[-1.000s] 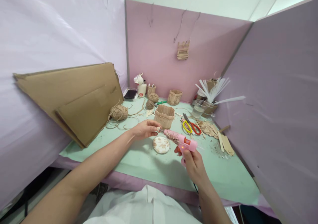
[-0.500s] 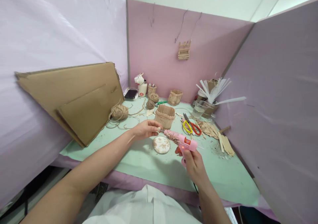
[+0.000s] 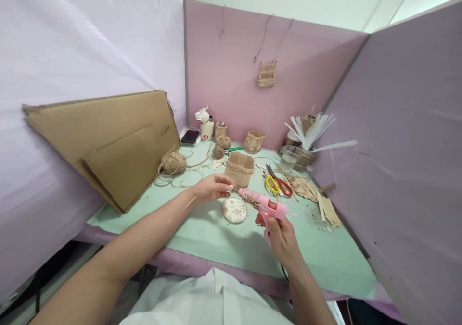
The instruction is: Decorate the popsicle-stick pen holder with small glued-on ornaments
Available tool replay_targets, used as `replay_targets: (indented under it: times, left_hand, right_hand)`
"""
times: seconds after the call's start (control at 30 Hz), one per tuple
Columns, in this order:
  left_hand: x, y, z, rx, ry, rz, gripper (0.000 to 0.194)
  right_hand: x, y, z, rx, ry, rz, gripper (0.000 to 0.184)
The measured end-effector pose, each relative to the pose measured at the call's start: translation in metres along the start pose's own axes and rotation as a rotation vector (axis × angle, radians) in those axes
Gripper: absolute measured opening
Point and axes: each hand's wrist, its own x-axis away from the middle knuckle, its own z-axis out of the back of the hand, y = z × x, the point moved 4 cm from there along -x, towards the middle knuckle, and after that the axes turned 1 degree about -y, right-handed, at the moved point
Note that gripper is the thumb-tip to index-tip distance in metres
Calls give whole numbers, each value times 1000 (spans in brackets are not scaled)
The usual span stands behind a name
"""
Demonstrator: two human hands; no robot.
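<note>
My right hand (image 3: 281, 236) is wrapped round the handle of a pink hot glue gun (image 3: 265, 204), whose small light glows orange. The gun's nozzle points left and meets a small pale piece (image 3: 230, 188) pinched in the fingertips of my left hand (image 3: 212, 187); its exact kind is too small to make out. Just below the nozzle lies a round white dish (image 3: 234, 210) with small pale-brown pieces in it. Behind my left fingers stands a basket-like brown container (image 3: 239, 169) with a braided rim.
Scissors (image 3: 277, 183) with yellow and red handles lie right of the container, near thin wood strips (image 3: 328, 208). A twine ball (image 3: 173, 162) and leaning cardboard (image 3: 122, 147) are at left. White glue sticks (image 3: 314, 130) stand at back right, beside a clear cup (image 3: 288, 158).
Almost nothing differs. Both hands, the glue gun and the small piece keep practically the same places.
</note>
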Motion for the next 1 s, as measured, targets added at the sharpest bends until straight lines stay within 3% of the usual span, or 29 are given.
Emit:
replay_targets:
  times: [0.5,0.77,0.87,1.0]
  left_hand:
    - [1,1,-1,-22,-1,-1,30]
    - [0,1,0,-12,6,-27,25]
    - [-1,2,1,4,43,-30,26]
    - [-1,5,2,21,103,-31,28]
  right_hand:
    - [2,7,4,147,-10,41,42]
    - [10,-2,7,107,-103,16,45]
    - [9,-2,23,137,-25,21,46]
    - [2,-5,63,434,117,65,38]
